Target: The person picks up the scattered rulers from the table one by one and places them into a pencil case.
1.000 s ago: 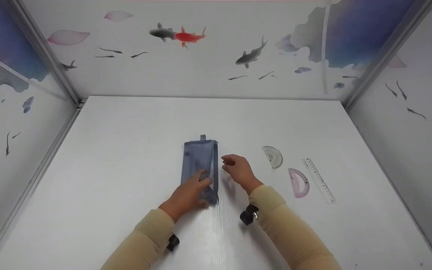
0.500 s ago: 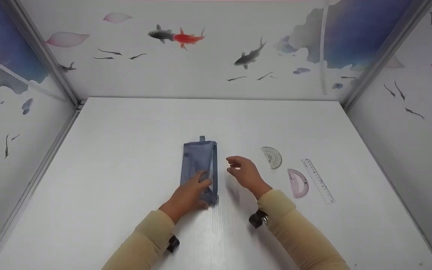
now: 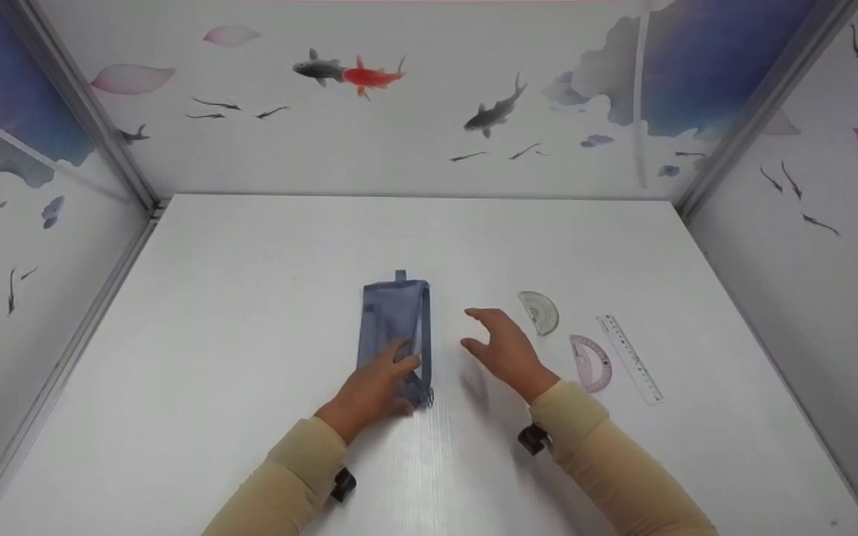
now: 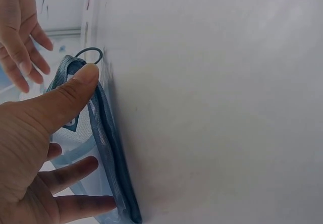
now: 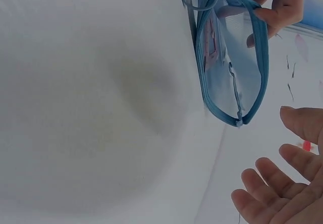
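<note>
Status from my end: left hand (image 3: pixel 369 387) was holding the blue mesh pouch (image 3: pixel 388 313) on the white table (image 3: pixel 250 298). Its thumb lay over the near end of the pouch, at the zip edge (image 3: pixel 427 335); the other fingers were spread over the mesh, well short of full stretch. In the right wrist view I had that thumb hooked on one lip, with the mouth gaping beside it.

Most of the pouch ran out past the left fingertips, fabric tab (image 3: pixel 401 275) at the far end. Zip side ran just to the right of those fingers, facing the other hand. The pull ring (image 5: pixel 200 9) sat just beyond the thumb tip. A pink piece (image 5: pixel 209 42) showed inside the mouth, too partial to identify.

Right hand (image 3: pixel 512 356) was holding nothing. Thumb and forefinger stood wide apart, the other fingers loosely bent, all off the table. The pouch lay to the left of its fingertips, with a gap between.

Other stuff, from the right fingers: clear protractor (image 3: pixel 538 313) near, off to their right; pink protractor (image 3: pixel 600 365) farther right, past the wrist; clear ruler (image 3: pixel 630 359) right of that, well apart from the fingers. All three lay flat.
</note>
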Available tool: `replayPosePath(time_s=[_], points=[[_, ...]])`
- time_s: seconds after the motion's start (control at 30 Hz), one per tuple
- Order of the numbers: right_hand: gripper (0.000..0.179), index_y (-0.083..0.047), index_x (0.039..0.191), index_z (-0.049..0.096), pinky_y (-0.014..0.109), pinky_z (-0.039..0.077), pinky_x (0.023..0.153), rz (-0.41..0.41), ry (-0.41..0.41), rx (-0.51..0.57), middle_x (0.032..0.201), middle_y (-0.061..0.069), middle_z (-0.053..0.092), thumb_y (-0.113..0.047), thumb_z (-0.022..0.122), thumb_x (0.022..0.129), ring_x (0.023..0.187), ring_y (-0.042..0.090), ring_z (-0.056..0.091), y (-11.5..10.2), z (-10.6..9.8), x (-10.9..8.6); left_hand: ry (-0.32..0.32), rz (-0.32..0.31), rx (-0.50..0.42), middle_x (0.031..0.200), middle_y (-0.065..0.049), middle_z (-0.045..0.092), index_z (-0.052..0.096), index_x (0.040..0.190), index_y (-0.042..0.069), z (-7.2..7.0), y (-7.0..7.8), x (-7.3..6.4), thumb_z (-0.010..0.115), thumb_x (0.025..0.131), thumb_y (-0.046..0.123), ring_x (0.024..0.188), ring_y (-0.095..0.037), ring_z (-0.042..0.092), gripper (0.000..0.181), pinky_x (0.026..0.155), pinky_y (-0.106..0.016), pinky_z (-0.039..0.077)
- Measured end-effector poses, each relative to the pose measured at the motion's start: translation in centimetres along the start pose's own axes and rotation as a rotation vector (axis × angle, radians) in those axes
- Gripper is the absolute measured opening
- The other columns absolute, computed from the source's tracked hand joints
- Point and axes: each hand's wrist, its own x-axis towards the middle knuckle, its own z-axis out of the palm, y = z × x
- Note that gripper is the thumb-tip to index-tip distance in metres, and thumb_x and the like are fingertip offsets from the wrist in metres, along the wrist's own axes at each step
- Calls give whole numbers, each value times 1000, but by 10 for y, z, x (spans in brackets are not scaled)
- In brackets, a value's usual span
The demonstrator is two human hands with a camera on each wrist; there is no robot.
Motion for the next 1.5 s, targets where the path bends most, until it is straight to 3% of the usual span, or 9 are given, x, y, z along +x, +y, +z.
replayPosePath(time_s=[0.23, 0.53, 0.8, 1.5], points=[[57, -8, 137, 52, 47, 39, 105, -99, 46, -174, 139, 17, 49, -26, 72, 87, 130, 33, 45, 7, -7, -6, 7, 3, 17, 147, -21, 36, 53, 121, 16, 0, 0, -1, 85, 71, 22, 121, -39, 52, 60, 88, -48, 51], [64, -12, 142, 48, 50, 34, 108, -138, 108, -335, 146, 17, 43, -32, 73, 86, 134, 35, 40, 16, -12, -12, 10, 5, 16, 147, -21, 36, 52, 120, 15, 1, -1, -2, 85, 70, 23, 123, -40, 50, 60, 89, -48, 50], [70, -12, 144, 45, 56, 28, 110, -133, 127, -400, 152, 18, 34, -39, 72, 86, 140, 39, 29, 22, -20, -18, 22, 16, 23, 146, -22, 37, 53, 121, 16, 1, -2, -2, 86, 69, 24, 124, -39, 50, 62, 90, -48, 50], [75, -6, 143, 44, 58, 29, 108, -95, 158, -394, 148, 22, 38, -37, 75, 83, 138, 42, 31, 51, -35, -30, 28, 38, 1, 147, -23, 35, 53, 121, 14, 1, -3, -1, 85, 72, 21, 120, -40, 53, 59, 88, -47, 51]])
